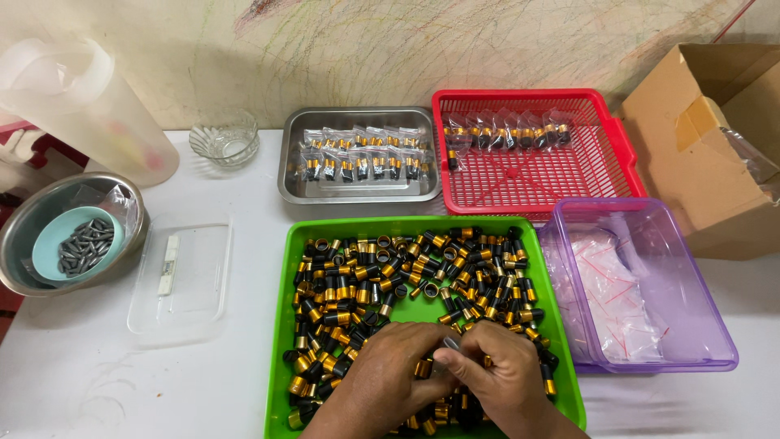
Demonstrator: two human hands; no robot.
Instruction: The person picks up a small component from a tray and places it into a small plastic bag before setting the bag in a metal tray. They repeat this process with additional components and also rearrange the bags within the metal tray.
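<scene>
Caps (382,284), black and gold, fill the green tray (280,358); both hands meet over its near edge. The right hand (496,375) pinches a small grey piece (451,345) in its fingertips, and the left hand (390,375) curls closed against it, though what it holds is hidden. A purple bin (699,358) of bags sits right; red basket (621,142) and steel tray (288,154) lie behind.

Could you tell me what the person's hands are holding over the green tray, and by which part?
The left hand and right hand pinch one small grey piece between their fingertips above the green tray; which part they grip cannot be told.
</scene>
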